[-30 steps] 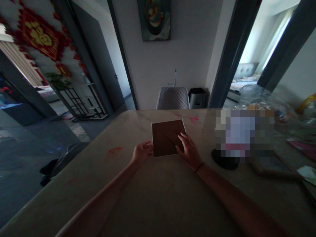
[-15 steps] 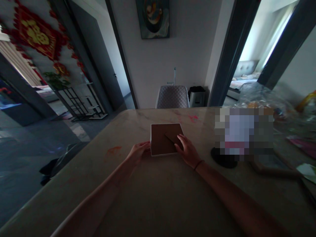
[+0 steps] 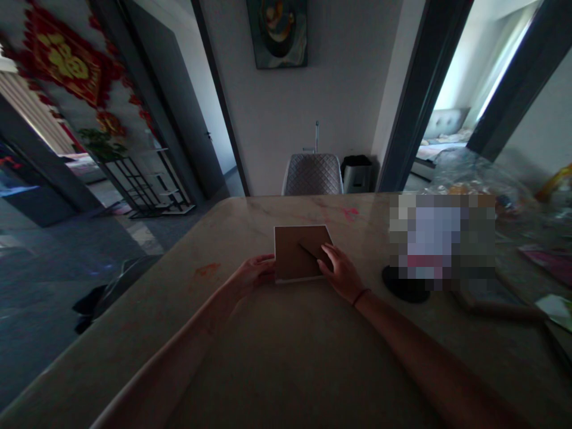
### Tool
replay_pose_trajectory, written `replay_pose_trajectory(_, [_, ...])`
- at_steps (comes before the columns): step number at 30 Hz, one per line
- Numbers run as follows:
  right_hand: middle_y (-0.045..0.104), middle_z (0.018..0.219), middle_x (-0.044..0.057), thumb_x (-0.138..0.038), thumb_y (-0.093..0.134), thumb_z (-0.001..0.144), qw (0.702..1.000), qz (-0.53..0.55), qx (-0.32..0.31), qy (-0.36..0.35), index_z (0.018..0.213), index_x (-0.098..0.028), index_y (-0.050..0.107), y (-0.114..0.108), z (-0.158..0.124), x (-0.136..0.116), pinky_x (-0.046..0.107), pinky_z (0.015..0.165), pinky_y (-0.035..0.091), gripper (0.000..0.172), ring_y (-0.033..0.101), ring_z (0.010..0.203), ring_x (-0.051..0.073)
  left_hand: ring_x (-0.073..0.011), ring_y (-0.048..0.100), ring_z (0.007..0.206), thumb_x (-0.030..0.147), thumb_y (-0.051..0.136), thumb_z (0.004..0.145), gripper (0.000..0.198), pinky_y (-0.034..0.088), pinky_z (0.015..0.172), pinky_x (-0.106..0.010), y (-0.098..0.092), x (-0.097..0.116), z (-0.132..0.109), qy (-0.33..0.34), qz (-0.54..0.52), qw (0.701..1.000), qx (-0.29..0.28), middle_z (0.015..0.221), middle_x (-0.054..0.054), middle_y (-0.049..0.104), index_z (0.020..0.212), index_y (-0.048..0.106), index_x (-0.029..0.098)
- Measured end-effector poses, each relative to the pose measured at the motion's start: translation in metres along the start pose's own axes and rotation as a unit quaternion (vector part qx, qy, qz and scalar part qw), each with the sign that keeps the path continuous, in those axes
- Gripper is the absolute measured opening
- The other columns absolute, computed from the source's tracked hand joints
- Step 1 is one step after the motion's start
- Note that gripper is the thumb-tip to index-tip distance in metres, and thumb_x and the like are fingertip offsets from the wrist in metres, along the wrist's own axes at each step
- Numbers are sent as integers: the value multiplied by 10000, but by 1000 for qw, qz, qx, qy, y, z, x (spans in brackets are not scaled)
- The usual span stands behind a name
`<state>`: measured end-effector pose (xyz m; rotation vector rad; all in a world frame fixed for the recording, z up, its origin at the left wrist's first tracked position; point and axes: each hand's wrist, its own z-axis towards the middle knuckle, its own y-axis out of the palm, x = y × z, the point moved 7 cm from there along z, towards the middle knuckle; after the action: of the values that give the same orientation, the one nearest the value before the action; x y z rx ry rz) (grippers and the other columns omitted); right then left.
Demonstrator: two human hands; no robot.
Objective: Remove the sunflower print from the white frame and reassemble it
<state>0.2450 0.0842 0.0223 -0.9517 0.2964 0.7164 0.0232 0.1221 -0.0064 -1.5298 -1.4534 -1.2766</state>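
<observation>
A picture frame lies back up on the table in front of me, with a brown backing and a thin white rim. A narrow dark stand leg runs slantwise across the backing. My left hand is closed on the frame's left edge, and its fingers are partly hidden there. Over the lower right corner lies my right hand, a dark band at its wrist. Its thumb and fingers are apart and rest on the backing, close to the end of the stand leg.
A black round base stands right of my right hand, below a blurred-out patch. Clear plastic bags and a dark flat tray-like object are farther right. A quilted chair stands behind the table's far edge.
The frame has shifted very slightly, and more of its white near edge shows. Both hands keep almost the same places on it.
</observation>
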Motion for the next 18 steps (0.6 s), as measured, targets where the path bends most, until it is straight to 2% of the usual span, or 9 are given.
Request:
replay_pose_trajectory(5, [512, 1231, 143, -389, 392, 836, 1000, -6, -4, 4, 1216, -144, 476, 1, 0, 1, 441, 979, 357, 460, 444, 1170, 240, -145, 656, 737, 157, 632, 721, 333, 534, 670, -251, 1, 2, -2, 19, 15, 1000, -3, 934, -94, 678, 1043, 549, 136])
replay_pose_trajectory(10, [540, 1207, 137, -389, 415, 824, 999, -10, -30, -9, 1200, -148, 499, 5, 0, -1, 431, 972, 369, 454, 469, 1150, 235, -160, 643, 839, 57, 565, 693, 437, 526, 714, -265, 9, 6, -5, 47, -11, 998, -33, 1093, -98, 626, 1117, 501, 144])
replay_pose_trajectory(13, [553, 1192, 134, -378, 429, 817, 999, -6, -48, -17, 1182, -138, 520, 5, -1, -4, 418, 975, 372, 446, 488, 1130, 229, -147, 650, 765, 67, 543, 703, 547, 528, 663, -252, 5, 5, -4, 44, -4, 999, 3, 995, -81, 661, 1226, 403, 152])
replay_pose_trajectory(18, [557, 1193, 126, -358, 460, 798, 997, 19, -61, -32, 1165, -136, 539, 5, -1, -7, 405, 973, 381, 436, 495, 1123, 216, -130, 635, 557, 190, 521, 763, 638, 501, 522, -230, -4, 7, -2, 49, 44, 997, 42, 775, -23, 675, 1340, 249, 212])
